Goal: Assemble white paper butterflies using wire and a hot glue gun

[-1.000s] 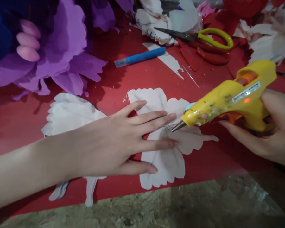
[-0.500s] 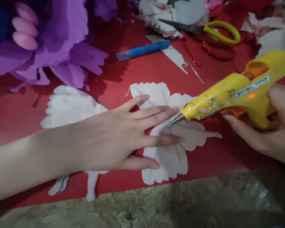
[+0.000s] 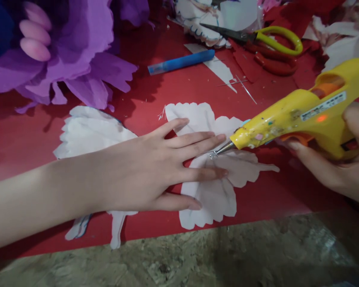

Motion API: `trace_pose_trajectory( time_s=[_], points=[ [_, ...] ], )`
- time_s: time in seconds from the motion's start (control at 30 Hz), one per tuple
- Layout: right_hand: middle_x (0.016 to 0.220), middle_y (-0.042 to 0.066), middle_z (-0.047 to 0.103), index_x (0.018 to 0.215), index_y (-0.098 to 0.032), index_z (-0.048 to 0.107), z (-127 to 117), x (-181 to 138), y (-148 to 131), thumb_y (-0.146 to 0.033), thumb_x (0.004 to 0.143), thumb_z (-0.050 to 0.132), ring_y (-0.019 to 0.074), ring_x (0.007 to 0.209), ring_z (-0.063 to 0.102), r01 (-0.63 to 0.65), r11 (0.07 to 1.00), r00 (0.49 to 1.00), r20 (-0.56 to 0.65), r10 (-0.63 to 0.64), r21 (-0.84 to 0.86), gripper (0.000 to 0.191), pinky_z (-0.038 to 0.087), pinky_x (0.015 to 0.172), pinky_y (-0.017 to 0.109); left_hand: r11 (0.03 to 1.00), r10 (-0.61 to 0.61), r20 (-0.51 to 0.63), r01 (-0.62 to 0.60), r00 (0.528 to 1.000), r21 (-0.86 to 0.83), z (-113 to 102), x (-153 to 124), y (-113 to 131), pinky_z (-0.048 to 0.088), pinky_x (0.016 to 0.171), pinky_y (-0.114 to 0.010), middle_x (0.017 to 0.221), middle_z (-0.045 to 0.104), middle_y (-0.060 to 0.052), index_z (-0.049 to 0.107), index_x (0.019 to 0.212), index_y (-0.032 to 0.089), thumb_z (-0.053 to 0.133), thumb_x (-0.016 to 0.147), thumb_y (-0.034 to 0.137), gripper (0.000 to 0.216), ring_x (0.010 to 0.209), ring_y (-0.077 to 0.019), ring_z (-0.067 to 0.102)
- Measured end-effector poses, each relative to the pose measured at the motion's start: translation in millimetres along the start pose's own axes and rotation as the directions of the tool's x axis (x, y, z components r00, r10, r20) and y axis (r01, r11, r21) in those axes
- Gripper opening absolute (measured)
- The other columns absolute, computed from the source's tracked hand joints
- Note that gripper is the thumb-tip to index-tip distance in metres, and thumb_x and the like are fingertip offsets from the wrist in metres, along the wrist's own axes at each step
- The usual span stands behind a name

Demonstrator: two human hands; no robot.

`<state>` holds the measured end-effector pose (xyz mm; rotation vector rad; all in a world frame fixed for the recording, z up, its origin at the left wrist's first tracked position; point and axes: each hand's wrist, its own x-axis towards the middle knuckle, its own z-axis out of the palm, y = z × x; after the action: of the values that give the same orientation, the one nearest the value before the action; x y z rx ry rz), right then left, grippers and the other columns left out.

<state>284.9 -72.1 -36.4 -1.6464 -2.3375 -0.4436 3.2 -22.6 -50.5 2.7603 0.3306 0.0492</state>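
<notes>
My left hand (image 3: 167,163) lies flat with fingers spread over a white scalloped butterfly-shaped paper cutout (image 3: 214,199), pressing it to the red surface (image 3: 155,239). In my right hand (image 3: 341,167) is a yellow hot glue gun (image 3: 287,115), thumb near its orange trigger. The gun's metal nozzle touches the cutout's middle, beside my left fingers, where a shiny blob of clear glue (image 3: 213,154) shows. Other white scalloped cutouts (image 3: 92,133) lie partly hidden beneath my left forearm.
Purple petals (image 3: 83,52) with pink oval pieces (image 3: 34,38) stand at upper left. A blue pen (image 3: 182,61), white scraps (image 3: 218,71), pins (image 3: 246,89) and scissors (image 3: 279,40) lie farther back. A mottled floor (image 3: 167,259) shows past the near edge.
The glue gun has shifted slightly right and up, its nozzle still at the cutout's middle. The glue blob shows more clearly. My left hand stays in place on the cutout.
</notes>
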Motion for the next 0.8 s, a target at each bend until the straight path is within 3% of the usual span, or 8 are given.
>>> trace_pose_trajectory(
  time_s=[0.23,0.5,0.8],
  points=[
    [0.059,-0.003,0.023,0.065,-0.019,0.02,2.0,-2.8,7.6,-0.047,0.083,0.045,0.007,0.05,0.02,0.086,0.995,0.996,-0.033,-0.087,-0.052,0.042,0.017,0.045,0.022,0.998,0.039,-0.049,-0.037,0.998,0.049,1.8,-1.9,-0.6,0.017,0.111,-0.048,0.149,0.026,-0.009,0.042,0.134,0.027,0.033,0.094,0.047,0.046,0.135,-0.0255,0.029],
    [0.061,-0.003,0.02,0.066,-0.018,0.018,0.7,-1.5,7.3,-0.042,0.086,0.044,0.0071,0.051,0.018,0.15,0.988,0.988,-0.03,-0.151,-0.046,0.04,0.016,0.046,0.022,0.995,0.034,-0.069,-0.027,0.997,0.098,3.3,-1.4,0.3,0.016,0.111,-0.045,0.149,0.028,-0.009,0.043,0.133,0.027,0.029,0.095,0.048,0.046,0.136,-0.0238,0.028],
    [0.06,-0.003,0.021,0.066,-0.018,0.019,3.4,-5.4,9.9,-0.045,0.085,0.045,0.0066,0.051,0.017,0.113,0.994,0.993,-0.03,-0.113,-0.011,0.042,0.016,0.046,0.022,0.992,0.019,-0.042,-0.014,0.999,0.122,3.6,-1.0,0.8,0.018,0.11,-0.046,0.151,0.022,-0.008,0.039,0.135,0.029,0.028,0.094,0.049,0.047,0.138,-0.0234,0.023]
  ],
)
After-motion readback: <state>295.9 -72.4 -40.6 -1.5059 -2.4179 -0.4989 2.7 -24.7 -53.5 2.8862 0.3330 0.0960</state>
